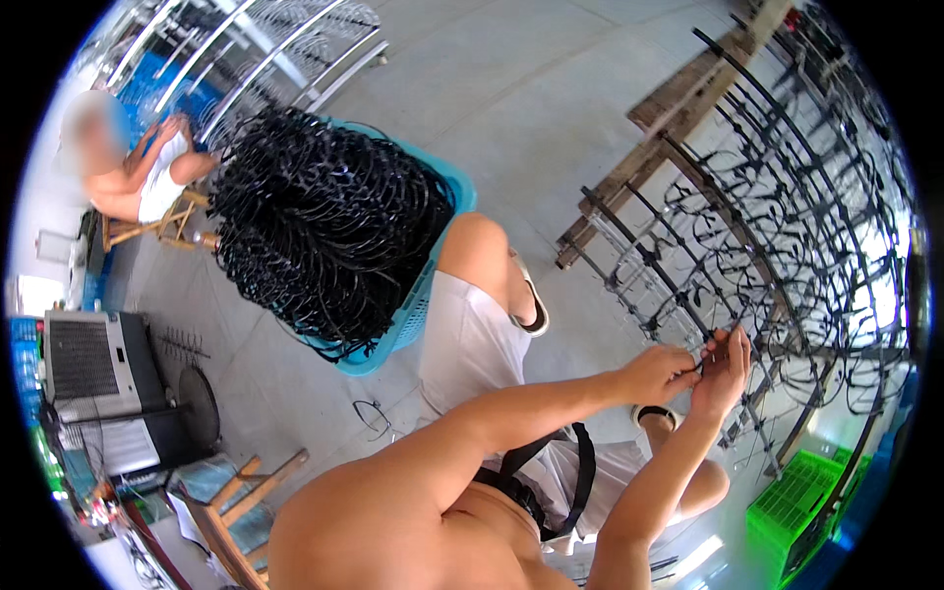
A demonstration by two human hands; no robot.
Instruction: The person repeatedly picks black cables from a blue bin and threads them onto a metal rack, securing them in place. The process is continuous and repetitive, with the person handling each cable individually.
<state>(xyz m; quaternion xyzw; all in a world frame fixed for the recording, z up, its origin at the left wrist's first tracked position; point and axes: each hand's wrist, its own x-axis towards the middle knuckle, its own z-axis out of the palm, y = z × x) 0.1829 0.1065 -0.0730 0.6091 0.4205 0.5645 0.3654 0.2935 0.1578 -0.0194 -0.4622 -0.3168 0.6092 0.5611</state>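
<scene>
My left hand [661, 375] reaches in with its fingers pinched together, close against my right hand [723, 374]. My right hand has its fingers curled and raised beside the rack's lower edge. Between the two sets of fingertips shows a small bit of something thin and black, mostly hidden by the fingers. Just beyond them stands a rack of dark bars [654, 261], hung with many thin black curved pieces [787, 295] like open hoops. To my left, a blue plastic basket [454, 182] is heaped with similar black curved pieces [315, 226].
Wooden planks [678, 103] run along the rack's far side. A green crate [792, 501] sits below it at right. Another person [128, 167] sits on a wooden chair at far left, near a metal rack [261, 69]. A wooden chair [241, 511] and fan [200, 408] stand lower left.
</scene>
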